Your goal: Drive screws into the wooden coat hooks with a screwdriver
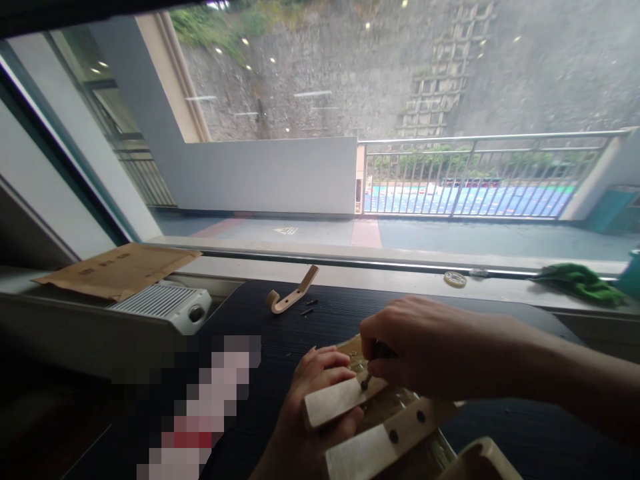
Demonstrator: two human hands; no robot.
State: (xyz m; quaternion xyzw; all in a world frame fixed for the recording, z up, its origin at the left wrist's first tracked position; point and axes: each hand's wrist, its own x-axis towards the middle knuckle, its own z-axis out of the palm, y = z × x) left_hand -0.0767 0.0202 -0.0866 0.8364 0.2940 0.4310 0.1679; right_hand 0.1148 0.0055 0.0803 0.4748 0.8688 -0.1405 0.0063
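My left hand [313, 383] is closed around a pale wooden hook [333, 400], with the fingers on its far side and the thumb on its near side. My right hand [410, 347] is wrapped round a screwdriver [383, 350], whose handle is mostly hidden by the fingers. The screwdriver's tip meets a dark screw [365, 385] in the held hook. Beneath lies a brown board [383, 417] with shiny clear film or tape on it. A second wooden hook [377, 440] with two dark screw holes or screws lies across it, nearer to me.
On the dark table [250, 367] lie a loose J-shaped wooden hook [290, 300] and small dark screws [310, 308]. A curved wooden piece [483, 460] is at the bottom edge. The windowsill [395, 273] holds a tape roll [455, 279] and a green cloth [580, 283]. A brown envelope [120, 267] is left.
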